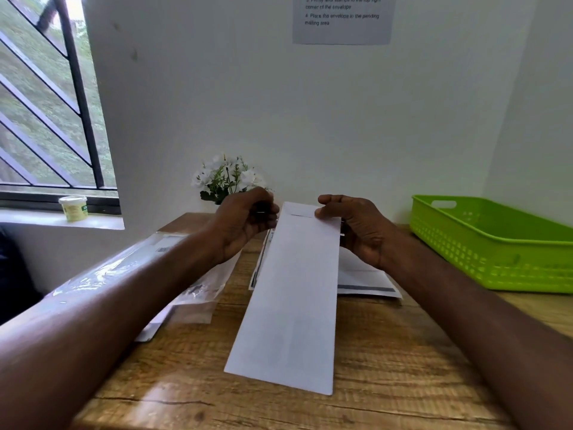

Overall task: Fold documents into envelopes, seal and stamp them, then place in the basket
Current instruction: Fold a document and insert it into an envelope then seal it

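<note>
Right hand pinches the far end of a long white paper envelope.

The right hand (359, 228) has its thumb curled over the far end of the long white paper envelope (291, 299), which slants down over the wooden table (387, 383). The left hand (245, 221) is curled at the envelope's far left edge; what it grips cannot be told. Printed white documents (362, 277) lie beneath; a green perforated plastic basket (496, 243) sits right.
</note>
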Demonstrator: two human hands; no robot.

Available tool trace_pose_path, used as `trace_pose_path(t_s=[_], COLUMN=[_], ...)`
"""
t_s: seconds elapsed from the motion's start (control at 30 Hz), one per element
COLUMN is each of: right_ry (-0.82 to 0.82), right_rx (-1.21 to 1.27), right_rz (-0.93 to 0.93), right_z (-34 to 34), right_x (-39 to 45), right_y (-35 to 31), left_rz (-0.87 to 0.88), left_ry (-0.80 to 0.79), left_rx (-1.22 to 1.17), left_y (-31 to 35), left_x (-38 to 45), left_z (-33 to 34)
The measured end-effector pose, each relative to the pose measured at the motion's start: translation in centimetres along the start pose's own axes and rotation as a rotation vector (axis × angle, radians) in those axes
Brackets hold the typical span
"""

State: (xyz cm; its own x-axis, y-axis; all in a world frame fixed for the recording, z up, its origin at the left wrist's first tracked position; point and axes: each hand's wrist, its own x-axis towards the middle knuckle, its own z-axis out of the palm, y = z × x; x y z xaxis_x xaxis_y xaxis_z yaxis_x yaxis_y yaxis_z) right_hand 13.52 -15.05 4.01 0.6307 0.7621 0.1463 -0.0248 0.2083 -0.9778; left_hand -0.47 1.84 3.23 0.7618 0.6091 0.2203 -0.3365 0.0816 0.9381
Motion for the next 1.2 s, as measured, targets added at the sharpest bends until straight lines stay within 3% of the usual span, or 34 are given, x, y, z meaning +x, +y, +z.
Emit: trace_pose_path(t_s=[0.2, 0.3, 0.73, 0.97, 1.2], right_ry=[-0.082, -0.092, 0.023, -0.221, -0.219], right_rx=[-0.056, -0.105, 0.055, -0.300, -0.415], right_rz=[0.004, 0.002, 0.042, 0.115, 0.154], right_z=[1.1, 1.2, 0.3, 2.0, 2.9], right_x=[-0.3, -0.4, -0.3, -2.2, -5.0], right_y=[0.2, 0.3, 0.7, 0.2, -2.5], left_rz=[-0.080, -0.029, 0.024, 0.036, 0.067], left_ry=[-0.181, -0.242, -0.072, 0.078, 0.127], left_rx=[0.178, 0.300, 0.215, 0.151, 0.073], left_y=[0.0, -0.2, -0.7, -0.3, 1.6], left_x=[-1.2, -1.4, -0.3, -0.3, -1.4], left_z=[1.3, 1.2, 0.2, -0.4, -0.4])
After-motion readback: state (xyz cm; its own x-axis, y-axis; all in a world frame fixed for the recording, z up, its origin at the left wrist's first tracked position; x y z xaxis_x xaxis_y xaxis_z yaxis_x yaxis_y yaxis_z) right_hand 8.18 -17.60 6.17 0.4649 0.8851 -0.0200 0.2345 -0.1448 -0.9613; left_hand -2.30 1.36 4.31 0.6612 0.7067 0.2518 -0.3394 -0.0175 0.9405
